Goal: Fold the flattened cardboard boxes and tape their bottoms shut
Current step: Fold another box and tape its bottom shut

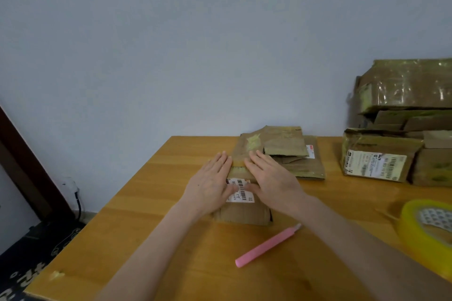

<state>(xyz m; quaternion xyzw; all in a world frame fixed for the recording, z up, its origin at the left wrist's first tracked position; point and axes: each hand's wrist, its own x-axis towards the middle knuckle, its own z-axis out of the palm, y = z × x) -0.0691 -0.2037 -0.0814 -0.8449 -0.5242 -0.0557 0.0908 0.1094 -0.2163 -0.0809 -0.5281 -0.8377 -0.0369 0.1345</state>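
A small brown cardboard box (244,213) with a white barcode label lies on the wooden table (151,205) in front of me. My left hand (211,183) rests flat on its left side, fingers straight and together. My right hand (271,178) lies flat on its right side in the same way. Both palms press down on the box top; neither hand grips anything. Behind the box lies a loose heap of flattened cardboard boxes (286,146). A roll of yellowish clear tape (425,229) stands at the right edge.
A pink utility knife (266,245) lies on the table near my right forearm. Folded, taped boxes (381,161) are stacked at the back right against the wall. The table's left edge drops to a dark patterned floor (36,251).
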